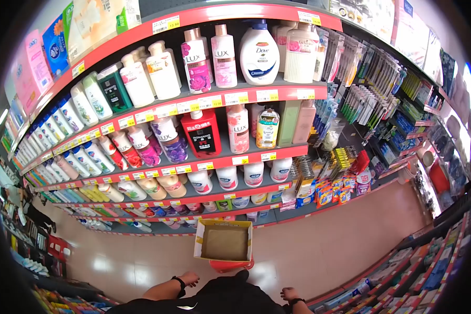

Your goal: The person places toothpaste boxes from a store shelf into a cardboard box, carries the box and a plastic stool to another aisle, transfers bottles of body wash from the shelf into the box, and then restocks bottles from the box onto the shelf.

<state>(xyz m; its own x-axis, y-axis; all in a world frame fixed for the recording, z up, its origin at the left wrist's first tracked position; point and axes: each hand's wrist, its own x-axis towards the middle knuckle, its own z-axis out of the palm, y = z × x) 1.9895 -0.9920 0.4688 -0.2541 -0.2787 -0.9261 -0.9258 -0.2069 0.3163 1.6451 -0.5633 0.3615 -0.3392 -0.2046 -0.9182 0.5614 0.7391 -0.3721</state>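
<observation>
Cardboard box (200,243) atop red support (229,266) (type unclear), nr bottom edge of shelf rack (285,93). L hand (190,278), R hand (288,293) apart from it, fingers loose, apparently empty. Prob. a pause; gripping box needs hands nearer.

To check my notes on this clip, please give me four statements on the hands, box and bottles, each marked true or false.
1. The left hand grips a bottle. False: it touches no bottle.
2. The open box sits over something red. True.
3. The Dove bottle stands on a lower shelf than the red bottle. False: it stands on a higher one.
4. A dark band is on the right wrist. True.
</observation>
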